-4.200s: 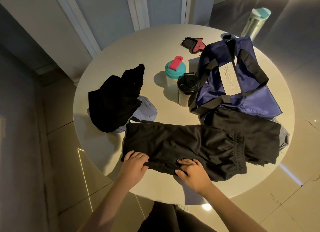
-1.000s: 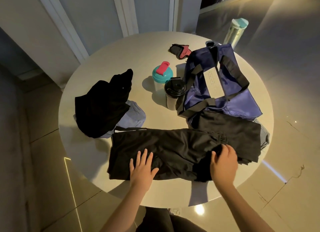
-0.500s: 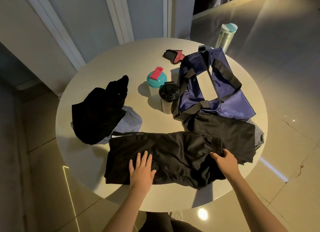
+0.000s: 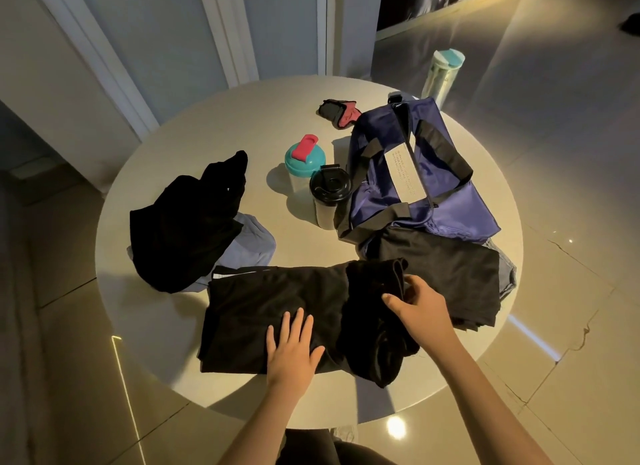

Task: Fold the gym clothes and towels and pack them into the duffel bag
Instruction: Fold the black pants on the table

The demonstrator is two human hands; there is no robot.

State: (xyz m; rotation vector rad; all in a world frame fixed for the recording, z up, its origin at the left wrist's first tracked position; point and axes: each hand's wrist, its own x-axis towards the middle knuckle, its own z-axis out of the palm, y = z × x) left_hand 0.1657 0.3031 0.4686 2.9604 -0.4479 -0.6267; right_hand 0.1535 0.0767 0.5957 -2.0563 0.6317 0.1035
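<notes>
Head view: left hand (image 4: 292, 346), fingers spread flat, pins the black shorts (image 4: 277, 301); right hand (image 4: 415, 305) pinches their folded-over end, so carry it across squarely, edges matched

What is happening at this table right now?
A person is folding black pants on a round table. The left-hand grip lies flat on the middle of the pants, pinning them. The right-hand grip holds one end, which is doubled over towards the middle. The blue duffel bag lies unzipped behind them, and a pile of dark clothes sits unfolded to the left.
</notes>
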